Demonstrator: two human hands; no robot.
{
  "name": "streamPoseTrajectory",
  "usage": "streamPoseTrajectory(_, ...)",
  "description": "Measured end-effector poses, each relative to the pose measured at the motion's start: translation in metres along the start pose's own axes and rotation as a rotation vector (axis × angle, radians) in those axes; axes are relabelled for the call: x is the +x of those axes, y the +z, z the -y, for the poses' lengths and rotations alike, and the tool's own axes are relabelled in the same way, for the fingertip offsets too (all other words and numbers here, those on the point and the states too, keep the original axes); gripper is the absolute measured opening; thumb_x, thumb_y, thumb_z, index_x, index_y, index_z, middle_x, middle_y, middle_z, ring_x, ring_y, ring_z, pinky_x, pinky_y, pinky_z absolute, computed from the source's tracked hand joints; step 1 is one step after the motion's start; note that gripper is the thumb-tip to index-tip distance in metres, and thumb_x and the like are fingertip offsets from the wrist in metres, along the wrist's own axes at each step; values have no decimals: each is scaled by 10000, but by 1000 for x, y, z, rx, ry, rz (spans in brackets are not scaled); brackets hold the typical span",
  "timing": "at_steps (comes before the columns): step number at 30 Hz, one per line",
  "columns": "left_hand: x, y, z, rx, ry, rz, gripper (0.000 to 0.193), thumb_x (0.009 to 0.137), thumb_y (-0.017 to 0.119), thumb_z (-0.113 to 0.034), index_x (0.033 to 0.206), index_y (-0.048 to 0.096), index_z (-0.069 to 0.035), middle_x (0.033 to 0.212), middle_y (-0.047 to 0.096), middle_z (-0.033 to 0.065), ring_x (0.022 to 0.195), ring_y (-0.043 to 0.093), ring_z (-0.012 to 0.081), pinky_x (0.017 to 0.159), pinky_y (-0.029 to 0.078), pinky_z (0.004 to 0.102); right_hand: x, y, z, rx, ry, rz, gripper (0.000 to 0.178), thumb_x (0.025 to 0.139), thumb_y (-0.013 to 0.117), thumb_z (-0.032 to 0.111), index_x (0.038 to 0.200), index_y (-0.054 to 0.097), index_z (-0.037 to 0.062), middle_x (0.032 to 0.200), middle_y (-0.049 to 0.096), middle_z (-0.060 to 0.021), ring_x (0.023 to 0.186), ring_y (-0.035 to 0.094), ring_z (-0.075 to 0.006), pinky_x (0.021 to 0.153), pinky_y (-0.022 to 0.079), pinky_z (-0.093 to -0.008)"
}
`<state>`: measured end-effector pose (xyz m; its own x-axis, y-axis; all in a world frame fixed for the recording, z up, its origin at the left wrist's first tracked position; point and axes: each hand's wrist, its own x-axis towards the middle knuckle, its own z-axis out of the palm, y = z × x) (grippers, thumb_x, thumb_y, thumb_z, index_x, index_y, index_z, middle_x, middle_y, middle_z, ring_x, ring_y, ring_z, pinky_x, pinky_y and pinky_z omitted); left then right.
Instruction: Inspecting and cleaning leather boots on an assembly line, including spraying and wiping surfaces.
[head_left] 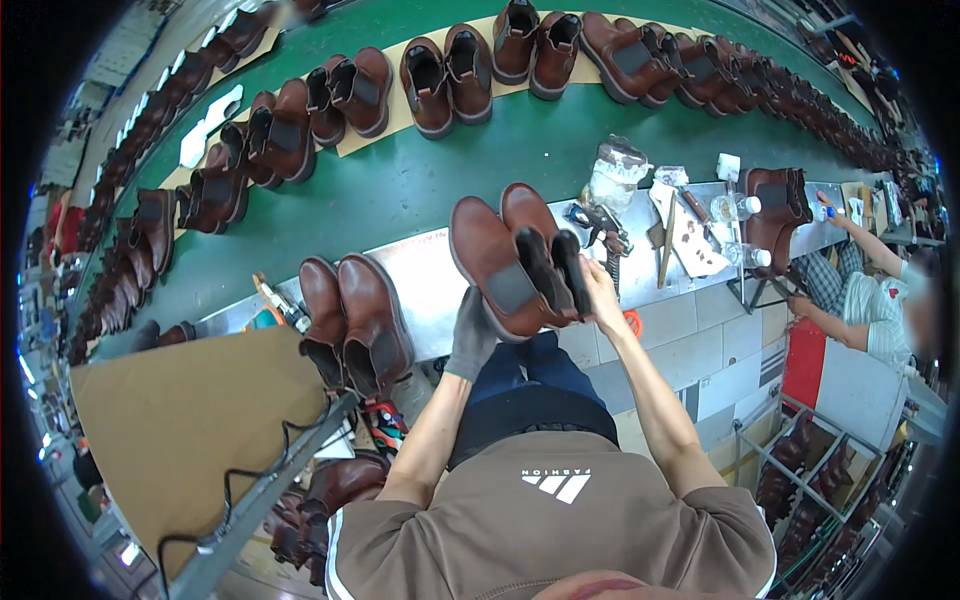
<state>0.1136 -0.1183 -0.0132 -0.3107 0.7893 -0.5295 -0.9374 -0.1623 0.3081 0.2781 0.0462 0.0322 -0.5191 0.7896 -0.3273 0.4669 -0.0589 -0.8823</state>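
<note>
A pair of brown Chelsea boots with dark elastic side panels is held up in front of me, toes pointing away. My left hand (472, 338), in a grey glove, grips the left boot (483, 242) low along its outer side. Bare, my right hand (600, 295) is closed round the back of the right boot (527, 208), near its opening; some fingers are hidden behind it. Both boots are side by side, above the metal edge of the bench. Another pair of brown boots (370, 300) stands to the left, past my gloved hand.
Rows of brown boots (428, 90) line the green belt (420, 180) behind. Right on the metal ledge (425, 270) lie a stained sheet (690, 235), a brush, clear bottles (740, 207) and a plastic-wrapped lump (618, 172). A cardboard sheet (190, 420) and a metal arm (270, 490) are left. Another person (870, 310) sits right.
</note>
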Motion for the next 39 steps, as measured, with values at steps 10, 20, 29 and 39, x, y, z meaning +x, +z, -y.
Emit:
streamPoseTrajectory(10,-31,143,-16,-538,18,353,600,836,381,-440,1330,329,-104,1360,358,140,1285,316,285,1071,216,481,-6,-41,-26,-188,-179,-587,504,713,755,275,1021,522,-49,909,572,-102,761,551,-163,695,464,-286)
streamPoseTrajectory(20,-22,174,-20,-442,59,379,646,811,358,-488,1338,320,-116,1395,304,161,1299,272,374,1032,157,628,9,-67,-2,290,-215,-60,268,779,687,139,967,574,-13,862,632,-52,775,577,-112,693,476,-280)
streamPoseTrajectory(29,-22,179,-18,-409,32,328,625,823,358,-480,1338,322,-127,1381,316,179,1289,280,392,1029,154,633,-110,-145,155,-78,-366,187,399,753,705,56,1108,556,-50,850,622,-103,758,569,-118,687,462,-255)
streamPoseTrajectory(39,-23,180,-20,-391,24,329,612,827,362,-475,1326,331,-121,1361,346,175,1280,301,381,1030,178,619,-118,-130,171,-170,-582,16,437,735,707,55,1135,554,-30,842,625,-133,717,594,-189,652,461,-288)
